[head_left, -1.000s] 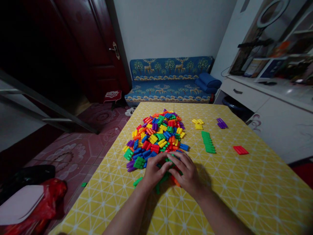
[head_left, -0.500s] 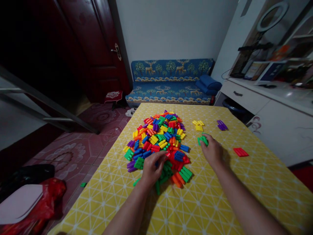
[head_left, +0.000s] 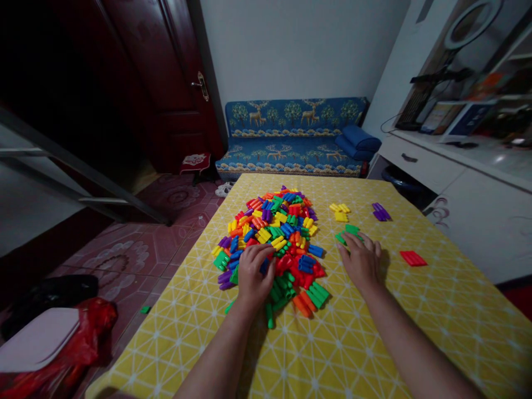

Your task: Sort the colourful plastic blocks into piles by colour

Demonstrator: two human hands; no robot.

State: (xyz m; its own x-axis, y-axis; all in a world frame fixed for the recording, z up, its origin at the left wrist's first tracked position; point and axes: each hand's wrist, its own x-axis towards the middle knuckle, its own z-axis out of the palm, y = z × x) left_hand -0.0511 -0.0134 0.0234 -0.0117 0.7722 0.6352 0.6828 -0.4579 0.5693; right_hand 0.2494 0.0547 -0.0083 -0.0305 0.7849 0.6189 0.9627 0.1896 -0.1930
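Note:
A heap of coloured plastic blocks (head_left: 274, 227) lies on a table with a yellow patterned cloth (head_left: 374, 338). My left hand (head_left: 254, 272) rests on the near edge of the heap, its fingers curled down among blue and green blocks; what they grip is hidden. My right hand (head_left: 361, 260) lies flat, fingers stretched out, over a row of green blocks (head_left: 351, 230) to the right of the heap. Only the far end of that row shows. Loose green and orange blocks (head_left: 310, 296) lie between my hands.
Small sorted groups lie on the cloth: yellow blocks (head_left: 339, 211), purple blocks (head_left: 380, 211), a red piece (head_left: 413, 258). A blue sofa (head_left: 291, 138) stands behind the table and a white cabinet (head_left: 477, 210) to the right. A red bag (head_left: 83, 343) and a green block (head_left: 144, 309) lie on the floor at left.
My right hand left the near edge of the heap and moved right onto the green row, now lying flat over it. My left hand shifted slightly farther into the heap.

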